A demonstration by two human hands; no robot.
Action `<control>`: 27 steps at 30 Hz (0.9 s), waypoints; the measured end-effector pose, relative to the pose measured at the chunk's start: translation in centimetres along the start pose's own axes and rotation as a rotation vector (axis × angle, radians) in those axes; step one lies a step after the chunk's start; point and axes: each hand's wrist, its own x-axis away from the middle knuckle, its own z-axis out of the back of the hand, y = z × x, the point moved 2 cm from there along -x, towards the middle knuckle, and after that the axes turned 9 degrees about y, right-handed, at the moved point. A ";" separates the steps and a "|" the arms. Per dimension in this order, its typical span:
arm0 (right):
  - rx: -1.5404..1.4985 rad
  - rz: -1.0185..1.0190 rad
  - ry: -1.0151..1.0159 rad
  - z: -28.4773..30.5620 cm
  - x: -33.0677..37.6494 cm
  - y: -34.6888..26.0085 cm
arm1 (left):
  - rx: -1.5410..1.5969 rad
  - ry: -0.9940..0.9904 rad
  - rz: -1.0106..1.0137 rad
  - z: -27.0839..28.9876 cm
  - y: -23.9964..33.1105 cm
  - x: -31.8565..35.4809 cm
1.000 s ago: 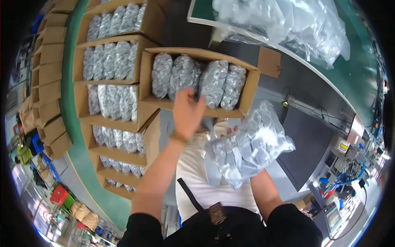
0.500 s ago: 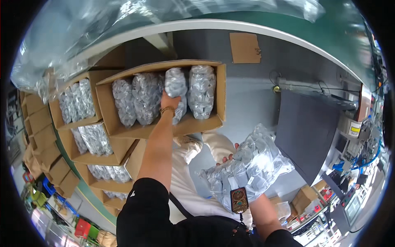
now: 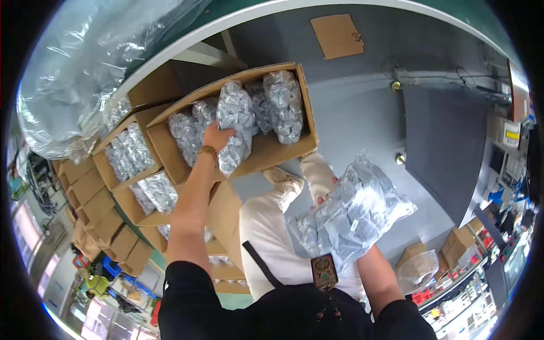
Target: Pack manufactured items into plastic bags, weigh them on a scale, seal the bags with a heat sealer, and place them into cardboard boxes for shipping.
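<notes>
My left hand (image 3: 216,137) grips the left side of a long clear plastic bag of small grey parts (image 3: 237,116), its thumb lying across the front. That bag is raised in the open cardboard box (image 3: 277,154), its lower end overlapping the box's near wall. Similar bags, such as the one at the right end (image 3: 283,105), stand beside it. On the right, my right hand (image 3: 322,200) holds a second, bulky bag of grey parts (image 3: 354,212) against its forearm; only some fingertips show past the bag's edge, the rest being hidden.
More open boxes of filled bags (image 3: 133,150) stand in rows to the left. A bench edge (image 3: 272,8) arches overhead with clear plastic sheeting (image 3: 79,73) on it. A flat cardboard piece (image 3: 338,37) lies on the grey floor (image 3: 351,107). A dark panel (image 3: 445,147) stands at right.
My left hand has lifted its bag higher and nearer, leaving a gap in the row. The view has shifted and turned a little. The right hand still carries its bag.
</notes>
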 end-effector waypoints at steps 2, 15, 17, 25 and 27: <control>0.149 0.031 0.101 -1.1 -1.8 2.3 | -0.025 -0.038 0.007 3.6 3.2 2.0; -0.582 0.119 -1.266 -7.2 -23.5 7.6 | -0.514 -0.226 -0.913 8.0 27.7 19.8; -0.405 0.430 -0.968 -13.0 -16.8 5.6 | -0.619 -0.180 -1.193 6.1 27.7 20.5; -0.481 0.696 -0.863 -3.9 -8.0 -17.0 | -0.971 -0.221 -1.584 -10.5 44.3 29.0; -0.499 0.754 -0.801 1.6 -0.5 -28.5 | -1.014 -0.265 -1.603 -19.1 53.8 35.0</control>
